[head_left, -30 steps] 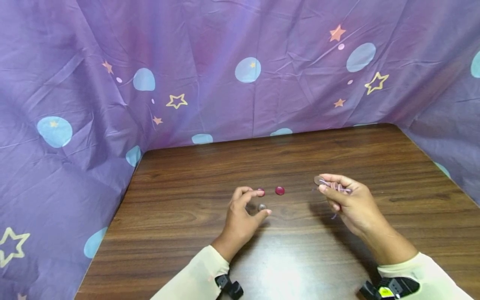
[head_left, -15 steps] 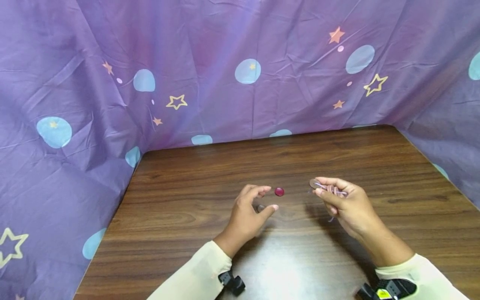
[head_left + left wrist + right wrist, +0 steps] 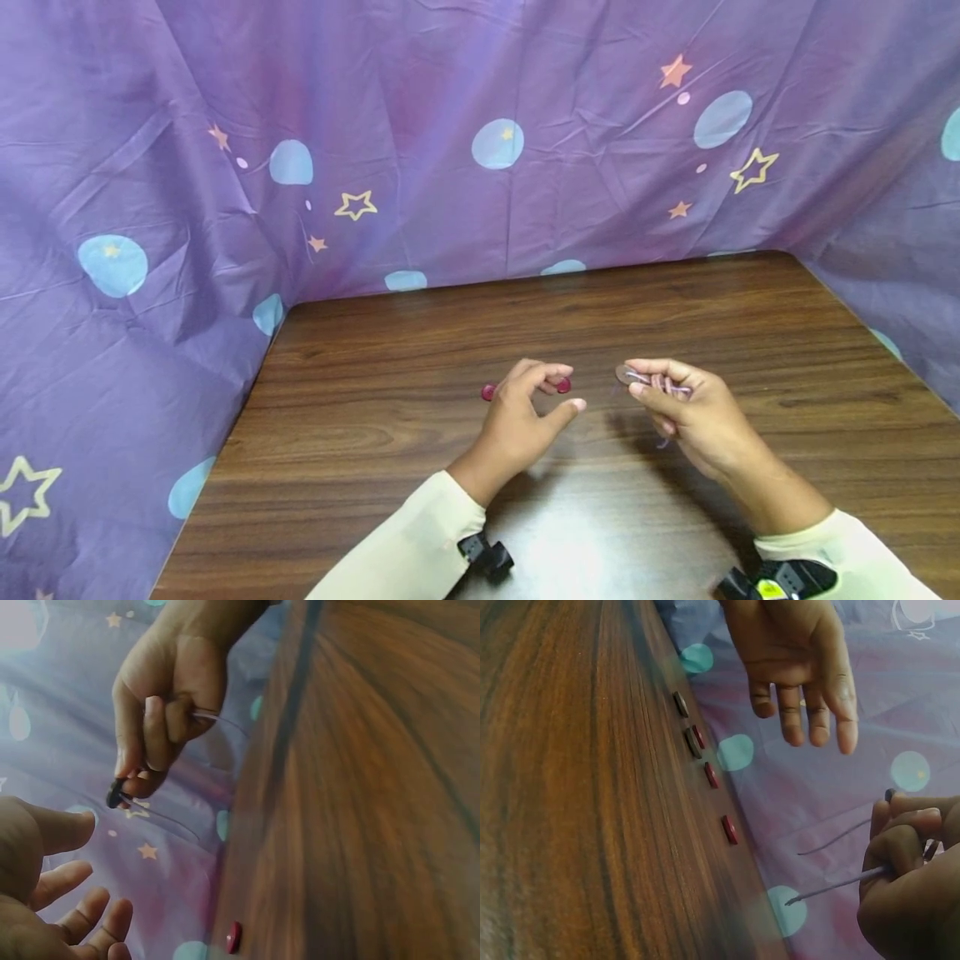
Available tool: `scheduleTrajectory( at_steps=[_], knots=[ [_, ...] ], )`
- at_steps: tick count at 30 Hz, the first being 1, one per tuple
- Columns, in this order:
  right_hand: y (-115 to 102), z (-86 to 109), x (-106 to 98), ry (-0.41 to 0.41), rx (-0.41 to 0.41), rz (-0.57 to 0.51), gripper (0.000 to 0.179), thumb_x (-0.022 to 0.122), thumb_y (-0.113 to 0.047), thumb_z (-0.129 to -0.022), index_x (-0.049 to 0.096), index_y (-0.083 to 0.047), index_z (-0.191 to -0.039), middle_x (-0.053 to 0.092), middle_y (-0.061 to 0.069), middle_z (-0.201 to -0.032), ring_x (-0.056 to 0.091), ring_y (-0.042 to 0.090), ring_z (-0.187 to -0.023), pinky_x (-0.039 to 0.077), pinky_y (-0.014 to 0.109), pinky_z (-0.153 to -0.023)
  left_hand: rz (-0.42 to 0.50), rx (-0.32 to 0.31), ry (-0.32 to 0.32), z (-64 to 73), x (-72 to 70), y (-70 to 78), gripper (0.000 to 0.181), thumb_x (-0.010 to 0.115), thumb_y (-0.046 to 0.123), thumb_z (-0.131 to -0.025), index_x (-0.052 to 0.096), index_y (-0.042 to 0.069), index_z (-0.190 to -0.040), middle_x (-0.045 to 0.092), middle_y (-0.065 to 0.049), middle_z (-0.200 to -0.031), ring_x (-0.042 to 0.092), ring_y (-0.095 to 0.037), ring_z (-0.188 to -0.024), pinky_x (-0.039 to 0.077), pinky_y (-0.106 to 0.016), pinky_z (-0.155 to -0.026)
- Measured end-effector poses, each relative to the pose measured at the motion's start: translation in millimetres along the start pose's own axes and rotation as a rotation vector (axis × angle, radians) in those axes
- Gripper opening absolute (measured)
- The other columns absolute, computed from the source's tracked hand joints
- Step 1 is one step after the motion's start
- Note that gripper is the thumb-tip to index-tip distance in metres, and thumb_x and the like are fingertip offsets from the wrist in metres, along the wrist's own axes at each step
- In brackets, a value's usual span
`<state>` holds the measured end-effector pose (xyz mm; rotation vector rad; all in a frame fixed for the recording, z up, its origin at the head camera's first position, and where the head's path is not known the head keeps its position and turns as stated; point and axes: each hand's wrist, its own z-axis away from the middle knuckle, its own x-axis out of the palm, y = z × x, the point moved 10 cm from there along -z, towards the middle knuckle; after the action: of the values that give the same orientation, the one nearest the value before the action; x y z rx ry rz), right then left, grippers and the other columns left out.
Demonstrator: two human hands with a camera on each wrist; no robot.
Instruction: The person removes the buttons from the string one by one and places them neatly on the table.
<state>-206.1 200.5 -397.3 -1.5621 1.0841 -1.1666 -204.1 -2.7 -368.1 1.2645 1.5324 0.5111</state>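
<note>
My right hand pinches a round brown button between thumb and fingertips. A lavender string runs from the button into the curled fingers, and its loose ends hang out in the right wrist view. My left hand hovers above the table with thumb and fingers spread, holding nothing, a short way left of the button. One red button shows just behind its fingertips and another red button to its left.
Several buttons lie in a loose row on the wooden table. In the right wrist view these include a brown button and a red button. A purple patterned cloth hangs behind and beside the table.
My left hand has moved right over the buttons toward the right hand, uncovering a red button at its left. The right hand has shifted slightly left, still pinching the button and string.
</note>
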Motion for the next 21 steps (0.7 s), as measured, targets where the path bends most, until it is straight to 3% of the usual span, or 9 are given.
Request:
scheduleTrajectory(
  at_steps=[9,15,21],
  knots=[
    [-0.8,0.4,1.7,-0.028,0.029,0.004,0.033,0.066,0.01,-0.101,0.082,-0.014,-0.118,0.083,-0.007,-0.105,0.048,-0.001,-0.056,0.038,0.018,-0.046,-0.011,-0.014,-0.015,-5.2,7.0,9.9,0.041,0.086,0.014,-0.094,0.074,0.006,-0.132,0.073,-0.014,-0.117,0.073,-0.029,-0.107,0.062,-0.04,-0.099],
    [1.4,0.2,4.5,-0.052,0.045,-0.007,0.035,0.065,0.011,-0.101,0.079,-0.014,-0.121,0.083,-0.006,-0.107,0.048,-0.001,-0.055,0.024,0.031,-0.045,0.018,-0.006,-0.027,-9.8,13.0,13.2,0.043,0.086,0.011,-0.094,0.073,0.003,-0.133,0.072,-0.021,-0.121,0.073,-0.032,-0.107,0.062,-0.04,-0.1],
    [4.4,0.7,5.1,-0.055,0.071,-0.025,0.031,0.065,0.011,-0.101,0.074,-0.012,-0.12,0.077,-0.009,-0.094,0.047,-0.001,-0.054,0.016,0.037,-0.05,-0.007,-0.022,-0.063,-10.9,20.6,14.3,0.043,0.086,0.014,-0.095,0.072,0.007,-0.135,0.071,-0.016,-0.123,0.073,-0.027,-0.109,0.056,-0.031,-0.105]
  ],
)
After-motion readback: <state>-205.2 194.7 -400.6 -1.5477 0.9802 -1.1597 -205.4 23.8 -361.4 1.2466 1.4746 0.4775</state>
